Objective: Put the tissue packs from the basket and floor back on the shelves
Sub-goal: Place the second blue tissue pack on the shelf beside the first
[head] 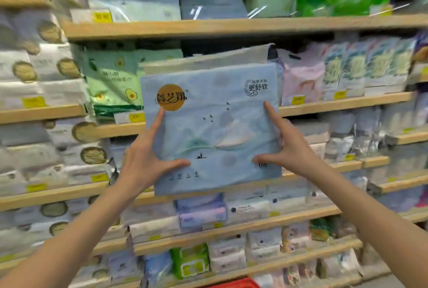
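I hold the blue tissue pack [208, 125] in the middle of the frame, up in the air in front of the shelves [231, 25]. My left hand [143, 162] grips its left edge and my right hand [287, 148] grips its right edge. On each hand a thumb and a pointing finger lie on the front, and the other fingers are hidden behind. I think the pack is light and squashy like a pillow, so it will not break. The wrap is thin, smooth plastic (a bit slippery, I guess) and it wrinkles near my thumbs. It is a big flat rectangle, so holding both sides low down seems best. The shelf boards look like pale wood. A red basket [234, 284] peeks in at the bottom edge.
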Demonstrator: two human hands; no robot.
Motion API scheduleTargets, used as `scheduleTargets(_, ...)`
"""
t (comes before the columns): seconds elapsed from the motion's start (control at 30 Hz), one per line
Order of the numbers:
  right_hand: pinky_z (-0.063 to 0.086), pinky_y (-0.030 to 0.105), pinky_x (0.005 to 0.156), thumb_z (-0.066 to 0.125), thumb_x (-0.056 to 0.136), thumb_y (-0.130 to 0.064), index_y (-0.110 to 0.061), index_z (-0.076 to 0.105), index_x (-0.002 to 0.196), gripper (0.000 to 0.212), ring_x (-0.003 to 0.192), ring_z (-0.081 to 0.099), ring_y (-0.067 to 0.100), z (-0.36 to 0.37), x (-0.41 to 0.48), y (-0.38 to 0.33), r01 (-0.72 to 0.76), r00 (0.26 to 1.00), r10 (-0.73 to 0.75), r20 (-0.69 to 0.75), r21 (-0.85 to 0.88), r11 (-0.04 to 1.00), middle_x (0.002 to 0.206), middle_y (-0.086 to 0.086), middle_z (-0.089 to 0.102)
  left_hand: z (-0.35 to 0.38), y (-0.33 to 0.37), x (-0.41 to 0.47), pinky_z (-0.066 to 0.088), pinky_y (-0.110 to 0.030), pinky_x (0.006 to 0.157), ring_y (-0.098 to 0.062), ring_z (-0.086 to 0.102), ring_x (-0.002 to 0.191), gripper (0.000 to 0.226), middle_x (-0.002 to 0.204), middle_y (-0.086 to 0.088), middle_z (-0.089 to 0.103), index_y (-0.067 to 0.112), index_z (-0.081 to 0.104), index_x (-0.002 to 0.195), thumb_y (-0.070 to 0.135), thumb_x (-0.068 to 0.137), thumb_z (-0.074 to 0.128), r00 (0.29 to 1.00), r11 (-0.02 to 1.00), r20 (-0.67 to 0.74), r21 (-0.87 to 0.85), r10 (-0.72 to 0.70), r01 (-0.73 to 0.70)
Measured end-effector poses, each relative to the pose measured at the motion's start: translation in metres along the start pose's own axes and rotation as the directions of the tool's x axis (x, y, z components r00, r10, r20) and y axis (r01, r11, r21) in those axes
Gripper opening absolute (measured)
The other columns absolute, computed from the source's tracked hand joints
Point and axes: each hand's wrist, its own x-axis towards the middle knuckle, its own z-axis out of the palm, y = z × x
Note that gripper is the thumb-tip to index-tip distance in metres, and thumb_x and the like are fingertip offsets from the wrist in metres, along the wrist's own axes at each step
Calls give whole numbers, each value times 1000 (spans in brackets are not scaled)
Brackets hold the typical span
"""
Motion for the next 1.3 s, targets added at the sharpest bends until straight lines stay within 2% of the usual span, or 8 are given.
scheduleTargets(0.13,34,32,105,85,57,-17,-45,7,137,115,123,37,9,-34,33,-25,115,992,-112,-51,65,991,131,-6,39,-34,29,38,48,-41,88,-24,53,120,115,137,-2,51,44,15,142,83,42,58,990,997,-122,-24,70,-73)
scheduleTargets(0.4,24,20,105,78,64,-33,-53,3,135,106,122,31,1,-94,92,-25,230,971,-221,-93,100,968,130,-6,33,-37,86,97,35,-17,57,-19,56,70,110,100,7,58,35,16,145,57,51,68,954,994,-276,34,114,-109)
scheduleTargets(0.53,23,14,101,78,69,-25,-50,4,137,104,117,31,-3,-126,115,-10,280,958,-272,-93,88,956,129,-7,32,-19,108,122,42,-31,71,-27,60,100,111,127,-4,57,37,13,145,58,51,69,934,991,-332,34,132,-128)
scheduleTargets(0.8,26,24,101,76,70,-27,-52,-1,135,104,119,33,5,-170,165,14,347,934,-339,-110,68,935,130,-7,32,3,146,177,43,-33,80,-23,54,115,113,127,0,55,32,14,147,55,52,70,900,983,-395,78,183,-166)
scheduleTargets(0.97,24,20,99,76,70,-25,-50,-2,138,106,116,32,2,-171,197,19,369,926,-355,-129,102,924,131,-8,29,-3,149,210,41,-31,70,-33,59,101,112,126,-8,58,30,15,146,56,51,69,857,959,-437,189,274,-210)
scheduleTargets(1.13,24,18,97,77,70,-25,-43,-2,142,108,115,31,3,-168,233,16,412,893,-392,-219,53,909,132,-2,30,-16,145,248,36,-7,59,-33,58,87,111,108,-16,63,24,14,147,53,55,69,813,917,-442,300,378,-264)
scheduleTargets(1.2,26,7,90,77,69,-26,-41,-4,143,110,110,32,2,-170,251,12,423,876,-407,-260,10,906,130,0,32,-22,141,268,40,-5,70,-24,58,93,112,118,-8,60,25,13,148,55,56,69,794,907,-446,281,414,-315)
scheduleTargets(1.3,24,-1,84,77,68,-25,-40,-4,143,112,108,31,0,-175,279,4,450,837,-441,-325,-50,891,128,3,34,-30,137,299,46,-29,91,-20,54,118,113,127,9,46,24,10,148,56,58,69,764,892,-461,255,451,-373)
